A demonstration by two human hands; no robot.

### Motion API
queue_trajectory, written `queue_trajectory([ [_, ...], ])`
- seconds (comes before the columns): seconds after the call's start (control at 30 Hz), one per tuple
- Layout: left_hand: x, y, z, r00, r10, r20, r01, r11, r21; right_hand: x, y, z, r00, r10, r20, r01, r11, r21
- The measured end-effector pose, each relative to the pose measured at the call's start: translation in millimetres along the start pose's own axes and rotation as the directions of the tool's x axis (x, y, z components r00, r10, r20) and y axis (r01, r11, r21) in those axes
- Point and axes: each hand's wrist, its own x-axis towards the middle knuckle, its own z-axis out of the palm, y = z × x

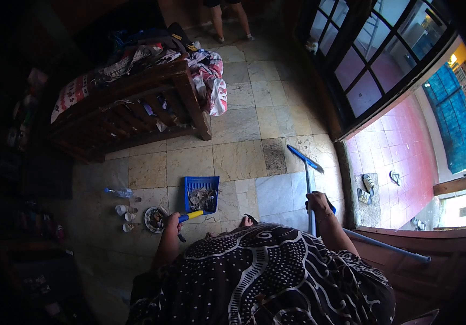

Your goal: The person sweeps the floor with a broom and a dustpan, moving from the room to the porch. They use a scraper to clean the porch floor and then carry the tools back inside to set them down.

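My left hand (173, 221) is wrapped round the yellow and blue handle of a blue dustpan (186, 189). Greyish litter (202, 199) lies in the pan, which is low over the tiles. My right hand (318, 202) grips the pale blue pole of a broom (305, 158), its blue head angled on the floor near the doorway. Another light blue pole (390, 246) slants from beside that hand toward the lower right. Close to my left hand, a round plate (147, 223) with scraps on it rests on the floor.
Several cups (128, 216) and a clear plastic bottle (118, 192) are left of the plate. A wooden bench (181, 86) heaped with cloth (209, 76) stands ahead. Another person's legs (232, 21) show at the back. Sandals (368, 184) lie outside the open doorway, beside a paned door (371, 59).
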Motion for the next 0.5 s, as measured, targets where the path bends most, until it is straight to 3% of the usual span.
queue_trajectory([
  [0.03, -2.0, -1.7, -1.2, 1.000, -0.009, 0.005, 0.009, 1.000, 0.005, 17.6, 19.8, -0.1, 0.999, -0.009, 0.045, 0.009, 1.000, 0.008],
  [0.07, -2.6, -3.3, -2.7, 1.000, -0.013, 0.008, 0.013, 1.000, 0.005, 29.6, 41.0, -4.1, 0.951, -0.235, 0.203, 0.281, 0.928, -0.244],
  [0.1, 0.3, -6.1, -4.1, 1.000, -0.016, 0.007, 0.015, 1.000, 0.005, 39.9, 61.2, -6.6, 0.830, -0.387, 0.402, 0.543, 0.725, -0.423],
  [0.13, 7.6, -11.2, -5.8, 1.000, 0.015, 0.021, -0.014, 1.000, -0.022, 45.7, 71.7, -1.0, 0.697, -0.431, 0.573, 0.669, 0.103, -0.736],
  [0.17, 17.1, -18.0, -7.5, 0.998, 0.044, 0.034, -0.043, 0.998, -0.049, 39.0, 79.8, -0.1, 0.551, -0.500, 0.668, 0.776, 0.012, -0.631],
  [0.23, 33.9, -30.9, -11.1, 0.993, 0.104, 0.058, -0.098, 0.990, -0.104, 48.0, 108.3, 7.7, 0.600, -0.207, 0.773, 0.767, -0.123, -0.629],
  [0.27, 31.9, -31.9, -10.9, 0.988, 0.135, 0.069, -0.125, 0.983, -0.134, 42.4, 113.2, 5.5, 0.600, -0.205, 0.773, 0.768, -0.123, -0.628],
  [0.33, 4.6, -32.0, -6.6, 0.968, 0.244, 0.060, -0.231, 0.959, -0.164, 28.1, 116.6, -4.3, 0.547, -0.572, 0.612, 0.837, 0.378, -0.394],
  [0.37, -26.5, -27.8, -3.3, 0.945, 0.325, 0.041, -0.312, 0.931, -0.189, 17.2, 101.0, -2.4, 0.552, -0.569, 0.609, 0.834, 0.383, -0.398],
  [0.4, -59.4, -23.4, 1.9, 0.913, 0.406, 0.024, -0.394, 0.896, -0.204, 12.9, 82.4, 2.6, 0.902, -0.129, 0.411, 0.363, 0.742, -0.564],
  [0.43, -96.9, -18.2, 8.3, 0.870, 0.493, 0.007, -0.480, 0.850, -0.217, 7.4, 59.5, 9.0, 0.898, 0.407, 0.165, -0.246, 0.777, -0.579],
  [0.47, -130.7, -15.0, 11.5, 0.811, 0.585, -0.011, -0.571, 0.788, -0.230, 0.2, 42.7, 12.8, 0.938, 0.334, 0.089, -0.163, 0.654, -0.739],
  [0.5, -153.2, -10.5, 12.3, 0.752, 0.659, -0.022, -0.644, 0.726, -0.240, 8.8, 51.6, 6.3, 0.949, -0.159, 0.273, 0.315, 0.559, -0.767],
])
